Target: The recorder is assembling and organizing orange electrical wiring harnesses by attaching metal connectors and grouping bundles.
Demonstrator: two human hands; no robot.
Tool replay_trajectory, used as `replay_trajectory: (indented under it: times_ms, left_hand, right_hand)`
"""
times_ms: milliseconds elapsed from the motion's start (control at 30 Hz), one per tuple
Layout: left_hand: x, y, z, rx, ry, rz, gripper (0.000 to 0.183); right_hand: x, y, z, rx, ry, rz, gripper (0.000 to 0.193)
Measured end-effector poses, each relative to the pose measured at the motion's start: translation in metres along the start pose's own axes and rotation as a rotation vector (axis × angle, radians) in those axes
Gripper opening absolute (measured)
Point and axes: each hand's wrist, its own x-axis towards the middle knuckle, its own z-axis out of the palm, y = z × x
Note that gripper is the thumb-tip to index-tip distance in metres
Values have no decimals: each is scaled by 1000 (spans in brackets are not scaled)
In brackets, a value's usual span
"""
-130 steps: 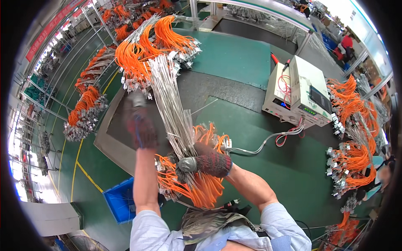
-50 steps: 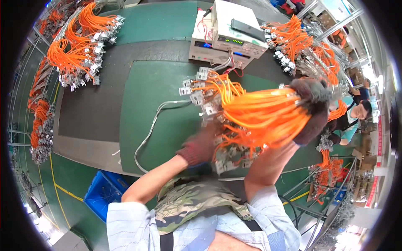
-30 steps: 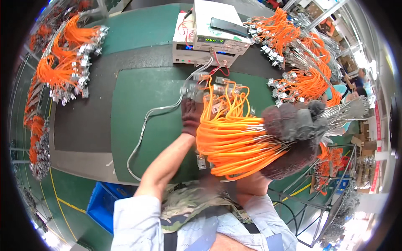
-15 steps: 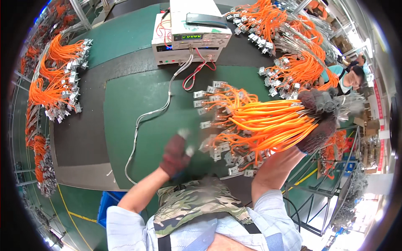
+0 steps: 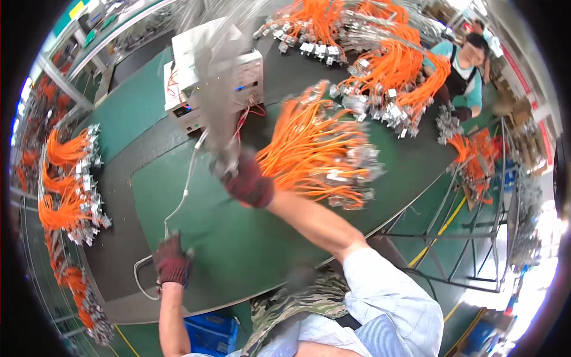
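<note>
My right hand (image 5: 253, 181), in a dark red work glove, is closed round a bundle of orange cables (image 5: 309, 149). The cables fan out to the right over the green mat, ending in grey-white connectors (image 5: 357, 166). From the hand's other side a smeared sheaf of thin grey strands (image 5: 217, 89) rises past the white test instruments, partly covering them. My left hand (image 5: 172, 262), gloved alike, is low over the mat at the left. Its fingers point forward with the thumb apart, beside a thin grey test cable (image 5: 187, 193) that passes partly behind it.
Two stacked white instruments (image 5: 184, 107) stand at the back. Orange cable bundles lie in a pile (image 5: 392, 65) at the far right and in a row (image 5: 65, 190) at the left edge. A metal frame (image 5: 464, 250) and a co-worker (image 5: 458, 65) are at the right; a blue crate (image 5: 211, 333) is below.
My right hand has swung the cable bundle leftward, turning its connector ends to the right. My left hand has moved left to the grey cable. The whole view has shifted.
</note>
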Motion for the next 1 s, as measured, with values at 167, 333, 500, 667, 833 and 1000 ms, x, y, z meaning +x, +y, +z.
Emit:
replay_trajectory:
  times_ms: [167,333,500,667,833,1000]
  left_hand:
    - [37,90,4,-878,574,556,98]
    - [52,169,-39,-1056,622,699,48]
    - [52,173,-37,-928,703,707,35]
    - [40,166,-30,-1137,650,549,37]
    - [78,179,5,-1563,656,737,45]
    - [86,195,28,-1557,794,664,49]
  right_hand:
    - [-52,65,-34,-1909,-40,-459,33]
    - [-47,51,-7,-1343,-23,-415,42]
    - [-75,44,8,-1937,5,-748,42]
    - [-115,50,47,-2303,340,-419,45]
    - [-249,5,95,-2185,97,-723,53]
    - [-378,-36,68,-2514,682,-526,84]
